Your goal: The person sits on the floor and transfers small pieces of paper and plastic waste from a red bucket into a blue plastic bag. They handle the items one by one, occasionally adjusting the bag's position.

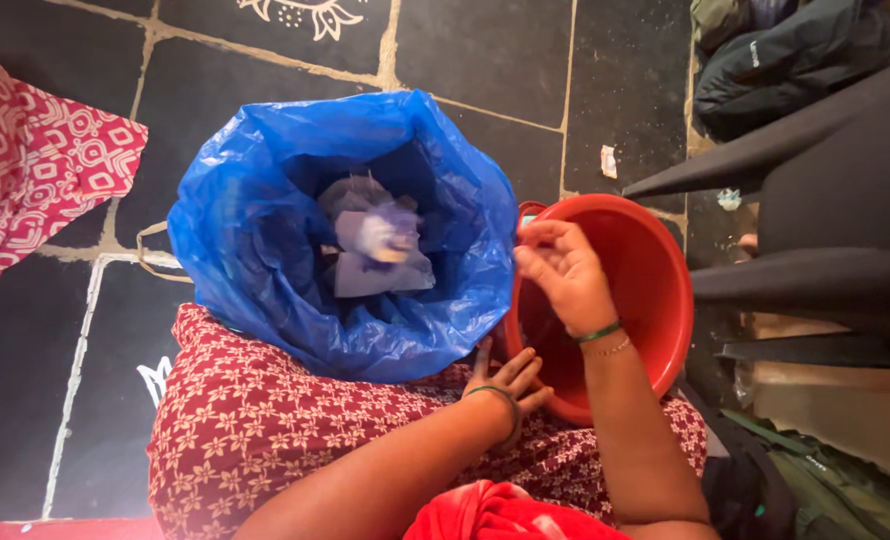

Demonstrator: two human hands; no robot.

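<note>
A blue plastic bag [295,260] stands open on the person's lap, its mouth spread wide over a maroon cloth with a small white flower print [265,430]. Deep inside lie crumpled papers and wrappers [375,245], pale and greyish, though the bag's shade makes it hard to tell exactly what they are. Just beside the bag, touching its side, a red plastic bucket [655,290] tilts with its open mouth facing up toward the camera. The right hand [565,275] hovers at the bucket's near rim, fingers loosely curled and apart, holding nothing that can be seen. The left hand [510,385] rests lower, between the bag's base and the bucket, fingers spread and pressed against the bucket's underside, gripping nothing. Both wrists wear green bangles. The floor [505,60] is dark stone slabs with pale joints; a red and white patterned cloth [35,160] lies at the far left
</note>
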